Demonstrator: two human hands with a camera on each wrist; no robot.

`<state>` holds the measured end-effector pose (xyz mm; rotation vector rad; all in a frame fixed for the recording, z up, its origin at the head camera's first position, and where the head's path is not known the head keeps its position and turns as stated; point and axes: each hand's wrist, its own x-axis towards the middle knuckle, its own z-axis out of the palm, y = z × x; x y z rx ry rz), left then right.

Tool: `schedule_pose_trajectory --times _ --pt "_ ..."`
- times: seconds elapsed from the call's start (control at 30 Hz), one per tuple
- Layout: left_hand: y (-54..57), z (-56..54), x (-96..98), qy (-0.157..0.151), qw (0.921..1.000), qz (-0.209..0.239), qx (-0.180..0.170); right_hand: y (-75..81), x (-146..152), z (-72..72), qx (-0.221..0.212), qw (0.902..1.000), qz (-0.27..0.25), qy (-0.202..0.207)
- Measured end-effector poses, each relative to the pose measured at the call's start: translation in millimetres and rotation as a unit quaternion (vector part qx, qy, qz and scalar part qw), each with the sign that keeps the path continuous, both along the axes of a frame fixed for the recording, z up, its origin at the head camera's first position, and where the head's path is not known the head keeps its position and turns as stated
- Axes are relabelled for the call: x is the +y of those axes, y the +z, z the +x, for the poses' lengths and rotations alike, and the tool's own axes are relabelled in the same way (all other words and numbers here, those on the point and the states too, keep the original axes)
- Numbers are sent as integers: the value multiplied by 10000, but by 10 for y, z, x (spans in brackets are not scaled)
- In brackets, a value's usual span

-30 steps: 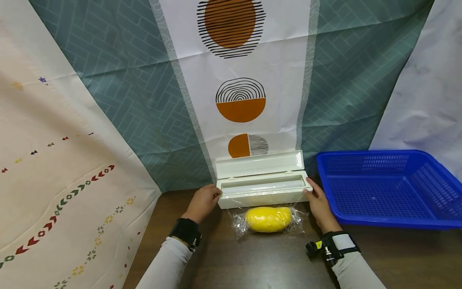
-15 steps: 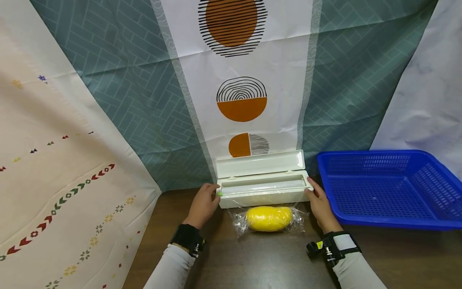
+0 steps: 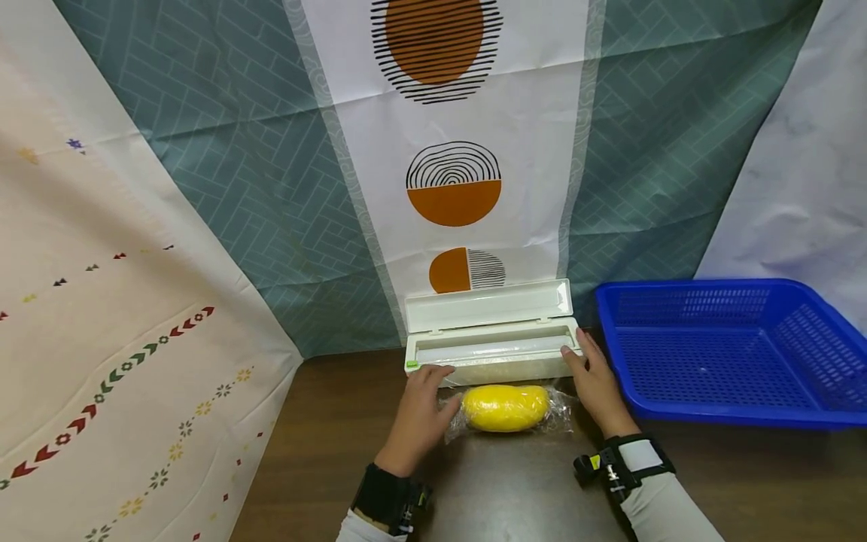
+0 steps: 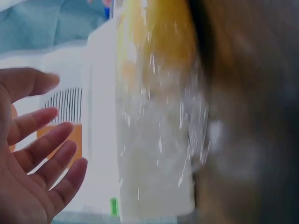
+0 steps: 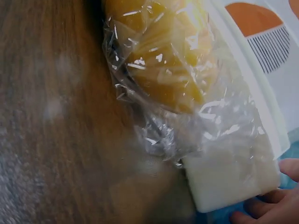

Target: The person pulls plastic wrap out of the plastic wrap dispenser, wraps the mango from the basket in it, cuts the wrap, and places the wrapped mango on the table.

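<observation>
A white cling film dispenser (image 3: 504, 369) lies against the back cloth, its lid (image 3: 488, 306) raised and a roll of film (image 3: 494, 350) inside. A small green slider (image 3: 412, 364) shows at its left end. In front lies a yellow rounded object (image 3: 506, 409) in clear cling film, which overlaps the dispenser's front in both wrist views. My left hand (image 3: 418, 418) has its fingers spread, holding nothing, near the wrap's left end. My right hand (image 3: 599, 384) rests at the dispenser's right end, fingers fairly straight; in the right wrist view its fingertips (image 5: 268, 205) are right at that end.
To the right stands a blue plastic basket (image 3: 745, 376) with perforated sides, close beside my right hand. A patterned cloth (image 3: 271, 226) hangs behind the dark wooden table (image 3: 515, 482), and a cream cloth (image 3: 135, 339) covers the left side.
My left hand has left the dispenser's left end and moved right and nearer, to the wrapped yellow object, uncovering the green slider. My right thumb has shifted left along the dispenser's rim.
</observation>
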<state>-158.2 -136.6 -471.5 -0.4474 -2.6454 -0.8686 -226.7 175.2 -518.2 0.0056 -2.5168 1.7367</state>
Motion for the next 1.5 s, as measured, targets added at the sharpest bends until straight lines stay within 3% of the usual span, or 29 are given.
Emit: schedule_pose_trajectory --times 0.13,0.27,0.53,0.77,0.93,1.23,1.5 --pt "-44 53 189 -226 9996 -130 -68 60 -43 36 423 9974 580 -67" --pt "-98 71 309 -351 9987 -378 22 132 -76 84 1032 9919 738 -78" --pt "-182 98 363 -246 9978 -601 142 331 -264 262 2119 9690 1192 432" --pt "-228 55 338 -525 9936 -959 289 287 -408 362 2002 9533 1724 1465" --pt "-278 35 314 -713 9913 -1074 254 172 -466 360 2038 9338 2099 2061" --pt "-333 2 247 -592 9921 -1063 -318 157 -492 400 1926 9135 2751 2297" --pt "-358 -18 226 -456 9913 -946 -792 108 -499 392 2014 9101 2877 2199"
